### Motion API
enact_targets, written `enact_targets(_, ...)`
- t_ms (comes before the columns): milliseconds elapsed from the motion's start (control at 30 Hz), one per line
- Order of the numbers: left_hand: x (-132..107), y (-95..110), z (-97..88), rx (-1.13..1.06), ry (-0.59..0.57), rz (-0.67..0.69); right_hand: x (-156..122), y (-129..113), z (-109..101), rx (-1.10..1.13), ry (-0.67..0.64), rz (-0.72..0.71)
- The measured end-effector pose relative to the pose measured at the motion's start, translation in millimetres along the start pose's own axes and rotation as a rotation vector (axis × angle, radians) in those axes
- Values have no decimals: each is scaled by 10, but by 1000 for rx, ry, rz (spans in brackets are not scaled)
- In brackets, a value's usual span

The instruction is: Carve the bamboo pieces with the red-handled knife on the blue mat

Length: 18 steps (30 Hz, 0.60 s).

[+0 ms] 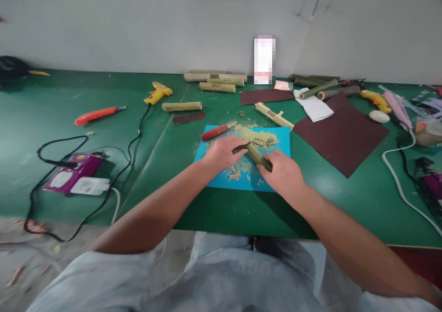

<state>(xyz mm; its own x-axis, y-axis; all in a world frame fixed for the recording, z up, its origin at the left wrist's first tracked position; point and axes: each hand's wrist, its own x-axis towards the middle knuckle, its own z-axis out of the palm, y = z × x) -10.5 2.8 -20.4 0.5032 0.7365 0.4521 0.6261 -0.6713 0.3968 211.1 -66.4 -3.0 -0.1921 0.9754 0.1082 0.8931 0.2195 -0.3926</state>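
Gripping a short green bamboo tube (256, 155) at both ends, low over a blue cutting mat (283, 142) on the green table (165, 164). Clenching the left hand (221, 153) around the farther end and the right hand (281, 173) around the nearer end. Holding it slantwise between the two sets of fingers, beside pale shavings (258, 138). Leaving the red-handled knife (216, 132) untouched near the mat's far edge.

Matt green bamboo piece (257, 155) — rough sandpaper (341, 134)
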Motion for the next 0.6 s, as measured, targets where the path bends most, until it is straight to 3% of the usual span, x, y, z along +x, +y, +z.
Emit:
enact_targets(233,58,-27,20,-43,27,-91,8,6,11,17,0,11)
enact_targets(333,47,3,73,11,50,-54,16,2,11,18,-6,12)
enact_targets(500,-27,86,152,5,-55,121,9,-7,8,-12,-3,9)
enact_targets(600,-36,78,153,47,-3,106,4,0,16,-18,4,10)
